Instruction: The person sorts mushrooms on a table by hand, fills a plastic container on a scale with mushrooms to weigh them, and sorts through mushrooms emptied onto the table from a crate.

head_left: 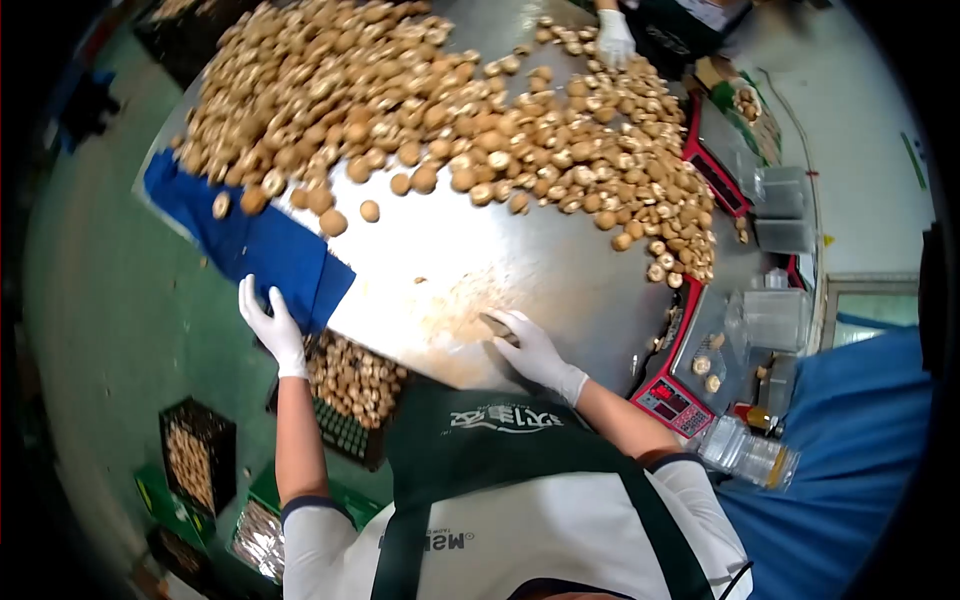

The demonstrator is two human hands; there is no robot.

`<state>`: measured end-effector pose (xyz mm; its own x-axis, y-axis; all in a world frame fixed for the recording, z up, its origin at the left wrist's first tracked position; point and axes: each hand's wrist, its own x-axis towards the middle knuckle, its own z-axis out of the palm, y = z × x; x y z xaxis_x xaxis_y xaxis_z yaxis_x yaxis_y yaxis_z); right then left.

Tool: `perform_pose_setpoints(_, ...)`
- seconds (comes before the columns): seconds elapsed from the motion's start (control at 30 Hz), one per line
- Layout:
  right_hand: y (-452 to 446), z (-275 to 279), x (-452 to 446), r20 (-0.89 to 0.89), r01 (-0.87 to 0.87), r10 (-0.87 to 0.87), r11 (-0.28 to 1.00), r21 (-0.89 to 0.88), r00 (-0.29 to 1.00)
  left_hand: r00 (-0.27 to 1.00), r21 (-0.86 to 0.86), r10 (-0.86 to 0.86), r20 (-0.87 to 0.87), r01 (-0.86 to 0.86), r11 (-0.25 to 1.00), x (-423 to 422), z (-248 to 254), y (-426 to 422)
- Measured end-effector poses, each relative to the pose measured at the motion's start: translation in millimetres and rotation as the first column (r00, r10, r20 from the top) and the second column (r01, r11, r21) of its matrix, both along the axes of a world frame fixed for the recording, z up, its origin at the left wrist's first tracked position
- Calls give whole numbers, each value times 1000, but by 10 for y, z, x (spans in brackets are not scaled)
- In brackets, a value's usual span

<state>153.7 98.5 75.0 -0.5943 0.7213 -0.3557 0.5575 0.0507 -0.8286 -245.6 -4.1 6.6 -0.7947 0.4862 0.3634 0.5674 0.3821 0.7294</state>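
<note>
The left hand (272,325) has its gloved fingers spread at the near edge of a blue cloth (255,240); whether they touch it I cannot tell. The right hand (540,358) is low over the near part of the metal table (580,260), thumb apart from the fingers; a dark patch between them may be something held or only shadow. Beyond both hands, the mushrooms (330,90) lie heaped across the far side of the table, a couple resting on the cloth. A tug on that cloth could roll these over the edge to the floor. To the right, mushrooms crowd beside a red scale (716,183), so a careless push from another person's gloved hand (616,40), at the heap's far side, could spill some onto it.
</note>
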Motion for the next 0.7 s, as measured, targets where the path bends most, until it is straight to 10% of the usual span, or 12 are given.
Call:
perform_pose_setpoints(0.13, 268, -444, 855, 53, 315, -338, 915, 251, 940, 914, 16, -384, -129, 389, 921, 499, 352, 1028)
perform_pose_setpoints(0.33, 713, -662, 1474, -197, 733, -706, 661, 162, 680, 798, 43, -565, -212, 585, 810, 909, 429, 2637)
perform_pose_setpoints(0.5, 1529, -210, 892, -204, 614, -579, 750, 246, 790, 720, -72, -618, -316, 631, 772, 1248, 646, 3523)
perform_pose_setpoints(0.6, 2251, 139, 199, -193, 356, -302, 730, 583, 934, 745, -301, -539, -393, 450, 841, 1410, 504, 3753)
perform_pose_setpoints(0.7, 2876, 98, -412, 96, 97, -271, 619, 780, 958, 775, -324, -499, -387, 393, 861, 1461, 341, 3755)
